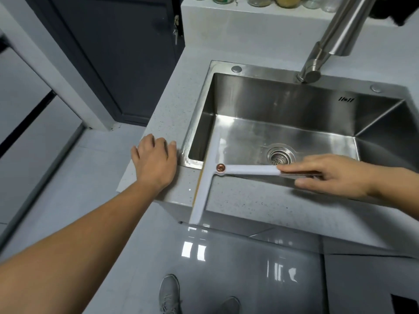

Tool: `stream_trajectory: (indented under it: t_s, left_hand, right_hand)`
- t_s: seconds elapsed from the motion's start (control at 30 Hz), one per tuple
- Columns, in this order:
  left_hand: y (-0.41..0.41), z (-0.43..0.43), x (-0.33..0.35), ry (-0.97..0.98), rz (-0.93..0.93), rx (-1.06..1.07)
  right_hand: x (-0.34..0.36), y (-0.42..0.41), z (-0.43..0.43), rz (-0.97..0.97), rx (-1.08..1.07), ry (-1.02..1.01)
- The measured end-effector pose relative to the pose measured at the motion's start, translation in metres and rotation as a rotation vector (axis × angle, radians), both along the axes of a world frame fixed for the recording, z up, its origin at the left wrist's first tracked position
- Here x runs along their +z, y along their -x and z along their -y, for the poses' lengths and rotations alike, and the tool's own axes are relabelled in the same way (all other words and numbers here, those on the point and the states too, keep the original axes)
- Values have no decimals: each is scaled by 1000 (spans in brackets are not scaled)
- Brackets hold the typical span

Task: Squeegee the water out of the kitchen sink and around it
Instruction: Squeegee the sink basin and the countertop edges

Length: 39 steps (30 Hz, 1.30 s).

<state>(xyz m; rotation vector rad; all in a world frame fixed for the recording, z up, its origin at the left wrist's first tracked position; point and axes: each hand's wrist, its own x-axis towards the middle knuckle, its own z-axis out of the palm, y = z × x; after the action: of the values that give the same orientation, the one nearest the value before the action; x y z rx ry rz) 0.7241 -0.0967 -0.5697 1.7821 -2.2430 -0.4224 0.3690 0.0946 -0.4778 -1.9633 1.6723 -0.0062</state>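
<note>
A white T-shaped squeegee (pixel 205 177) has its long blade running from the sink's floor over the front rim and past the counter's front edge. My right hand (pixel 335 174) holds the squeegee's handle at its right end, forefinger stretched along the top. My left hand (pixel 155 160) rests flat on the speckled grey counter (pixel 260 200), at the corner just left of the sink. The stainless steel sink (pixel 283 103) has a round drain strainer (pixel 281 156) near its front; wet streaks show on the floor of the basin.
A steel faucet (pixel 326 44) leans over the sink's back rim from the upper right. Jars stand on a ledge at the top. A dark door is at the upper left. Glossy cabinet fronts and grey shoes lie below the counter edge.
</note>
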Motion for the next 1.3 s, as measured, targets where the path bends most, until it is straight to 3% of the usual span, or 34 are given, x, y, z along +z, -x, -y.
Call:
stream_trajectory:
  t_s: [0.17,0.3,0.6,0.93,1.1,1.3]
  left_hand:
    - [25,-14,4,47,4,-101]
    - [48,-19,2,51,-1,-164]
    - [64,-18,6,57,-145,-173]
    - [83,-46,-2,-20,-201,-379]
    - [81,-48,-2,-93,-370,-298]
    - [84,-45,0,-132,-332,-304]
  right_hand:
    - [41,63,-39,-133,-107,80]
    - [58,93,-57,-34,-275,130]
    - [24,62,-33,37,-237,53]
    - [18,43,-42,14,-245,-171]
    - [9,30,-48,-9,-340,-168]
    - [2,18,-51,34,-415,-112]
